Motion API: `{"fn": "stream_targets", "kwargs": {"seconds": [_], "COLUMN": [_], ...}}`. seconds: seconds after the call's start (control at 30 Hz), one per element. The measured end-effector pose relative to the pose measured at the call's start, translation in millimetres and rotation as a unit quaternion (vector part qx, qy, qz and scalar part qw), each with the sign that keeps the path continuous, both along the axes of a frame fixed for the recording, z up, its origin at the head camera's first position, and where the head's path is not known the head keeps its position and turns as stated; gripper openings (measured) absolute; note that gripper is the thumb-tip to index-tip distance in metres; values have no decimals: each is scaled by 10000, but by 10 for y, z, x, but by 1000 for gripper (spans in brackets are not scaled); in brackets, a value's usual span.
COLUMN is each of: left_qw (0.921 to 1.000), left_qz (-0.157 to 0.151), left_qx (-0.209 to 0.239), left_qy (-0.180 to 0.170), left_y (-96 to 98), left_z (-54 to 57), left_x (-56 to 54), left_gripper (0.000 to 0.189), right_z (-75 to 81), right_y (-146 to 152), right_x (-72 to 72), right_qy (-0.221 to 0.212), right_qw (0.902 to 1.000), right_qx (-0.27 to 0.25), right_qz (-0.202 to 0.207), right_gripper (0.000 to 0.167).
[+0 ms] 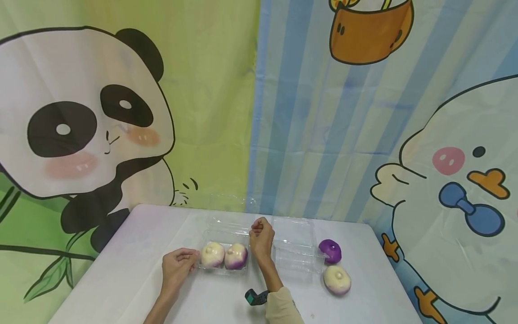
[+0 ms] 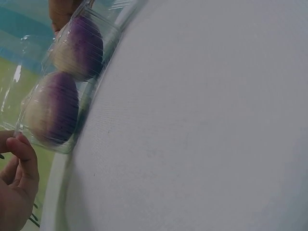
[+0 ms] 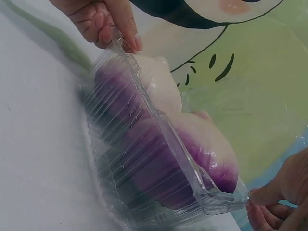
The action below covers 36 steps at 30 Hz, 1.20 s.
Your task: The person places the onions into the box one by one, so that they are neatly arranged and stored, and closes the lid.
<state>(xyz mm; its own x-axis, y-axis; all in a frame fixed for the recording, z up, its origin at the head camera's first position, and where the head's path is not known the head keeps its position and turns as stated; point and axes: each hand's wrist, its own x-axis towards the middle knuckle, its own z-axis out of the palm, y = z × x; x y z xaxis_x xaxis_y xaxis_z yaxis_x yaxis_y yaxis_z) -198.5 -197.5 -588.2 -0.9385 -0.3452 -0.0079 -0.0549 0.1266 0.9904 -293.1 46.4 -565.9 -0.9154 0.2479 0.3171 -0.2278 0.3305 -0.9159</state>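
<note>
Two white-and-purple turnips (image 1: 212, 255) (image 3: 183, 159) lie side by side in a clear plastic clamshell box (image 1: 222, 271), its lid (image 1: 228, 220) standing up at the back. My left hand (image 1: 176, 268) pinches the box's left rim between thumb and fingertips. At the opposite end, my right hand (image 1: 262, 238) pinches the rim corner, as the right wrist view shows from close by. Through the ribbed side wall (image 3: 108, 159), the turnips' purple halves show in both wrist views.
A second clear clamshell box (image 1: 297, 258) stands right of my right hand. Beside it are a purple turnip (image 1: 330, 251) and a whitish turnip (image 1: 337, 280) on the white table (image 1: 376, 288). A printed curtain (image 1: 218, 112) hangs behind the table. A black strap device (image 1: 256, 297) sits at my right wrist.
</note>
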Motion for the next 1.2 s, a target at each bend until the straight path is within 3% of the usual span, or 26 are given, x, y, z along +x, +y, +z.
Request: {"fn": "stream_targets", "kwargs": {"seconds": [0.47,0.67,0.8,0.83,0.87,0.93,1.03,1.07,1.2], "left_qw": [10000,10000,9999,9999,9999,9999,9999,9999,10000], "left_qz": [-63,-68,-77,-85,-86,-107,-101,-89,-34], "left_qx": [59,55,81,88,110,104,78,65,-6], "left_qy": [1,36,2,0,0,-7,7,3,5], "left_y": [-16,-17,-19,-19,-18,-20,-21,-21,-13], "left_z": [24,10,8,10,11,9,2,0,-10], "left_x": [-2,-2,1,2,3,6,6,6,6], "left_gripper": [15,15,17,17,17,18,18,18,16], "right_z": [131,150,147,50,61,94,150,270,320], "right_y": [30,35,63,84,89,98,103,90,95], "right_x": [26,43,65,9,17,34,45,112,126], "right_qy": [385,517,877,1096,1117,1065,650,359,-64], "right_qw": [9928,9889,9855,9834,9830,9834,9846,9846,9808], "right_qx": [1131,1387,1435,1422,1424,1417,1563,1655,1889], "right_qz": [90,122,232,282,310,389,442,435,486], "right_gripper": [25,25,28,29,30,29,24,21,16]}}
